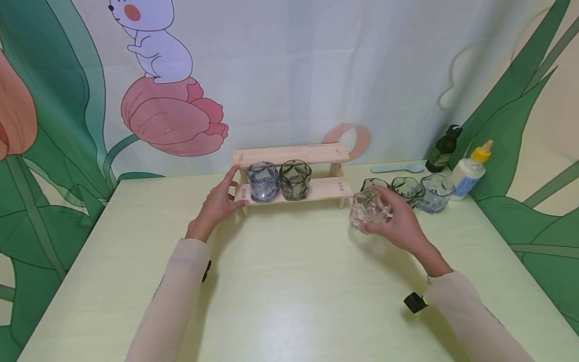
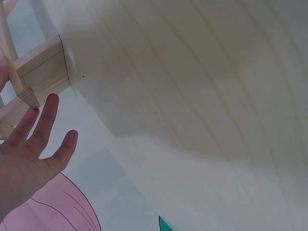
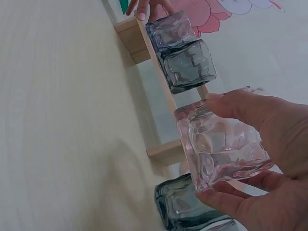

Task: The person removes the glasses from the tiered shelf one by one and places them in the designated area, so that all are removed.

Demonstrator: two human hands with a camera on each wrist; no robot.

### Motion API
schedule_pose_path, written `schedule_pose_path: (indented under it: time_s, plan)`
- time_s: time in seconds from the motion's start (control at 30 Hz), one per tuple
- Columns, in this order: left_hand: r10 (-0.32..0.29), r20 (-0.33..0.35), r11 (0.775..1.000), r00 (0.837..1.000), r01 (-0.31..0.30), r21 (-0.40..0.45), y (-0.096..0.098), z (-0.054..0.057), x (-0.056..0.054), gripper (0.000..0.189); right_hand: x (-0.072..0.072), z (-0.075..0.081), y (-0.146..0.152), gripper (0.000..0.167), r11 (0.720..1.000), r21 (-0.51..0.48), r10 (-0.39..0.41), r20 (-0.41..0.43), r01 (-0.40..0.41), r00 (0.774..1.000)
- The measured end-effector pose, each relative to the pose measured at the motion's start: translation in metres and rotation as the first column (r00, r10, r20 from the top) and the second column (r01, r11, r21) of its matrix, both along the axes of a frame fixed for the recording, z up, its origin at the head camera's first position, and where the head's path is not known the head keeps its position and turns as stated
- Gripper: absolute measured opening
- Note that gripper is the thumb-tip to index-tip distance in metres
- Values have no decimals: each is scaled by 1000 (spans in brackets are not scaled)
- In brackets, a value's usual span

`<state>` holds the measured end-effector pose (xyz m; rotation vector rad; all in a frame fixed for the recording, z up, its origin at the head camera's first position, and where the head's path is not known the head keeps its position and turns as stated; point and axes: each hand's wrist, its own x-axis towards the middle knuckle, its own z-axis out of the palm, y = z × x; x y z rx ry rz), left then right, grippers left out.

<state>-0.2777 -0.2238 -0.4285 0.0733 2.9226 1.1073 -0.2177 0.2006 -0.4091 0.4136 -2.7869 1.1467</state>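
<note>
My left hand [image 1: 218, 205] grips the left end of a two-tier wooden rack [image 1: 323, 189], with the thumb at the lower step and fingers toward the upper one. In the left wrist view two fingers stretch free beside the rack's end [image 2: 45, 72]. A bluish glass cup [image 1: 263, 183] and a smoky grey glass cup [image 1: 295, 181] stand side by side on the lower step. My right hand [image 1: 400, 221] holds a clear, pink-tinted glass cup [image 3: 221, 144] between thumb and fingers, just right of the rack. In the right wrist view this cup overlaps the rack's lower step.
Behind my right hand stand dark glass cups [image 1: 408, 189] and a bluish one [image 1: 435, 193]. A white glue bottle with a yellow cap [image 1: 468, 171], a dark bottle [image 1: 443, 150] and a light-blue spoon [image 1: 398, 168] are at the table's back right. A printed curtain [image 1: 280, 75] hangs behind.
</note>
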Motion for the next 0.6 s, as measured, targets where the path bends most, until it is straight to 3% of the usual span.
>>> schedule_pose_path:
  time_s: [0.6]
  plan:
    - [0, 0, 1000, 1000, 0, -2, 0, 0, 0, 102, 2, -28, 22, 91, 999, 20, -38, 0, 38, 999]
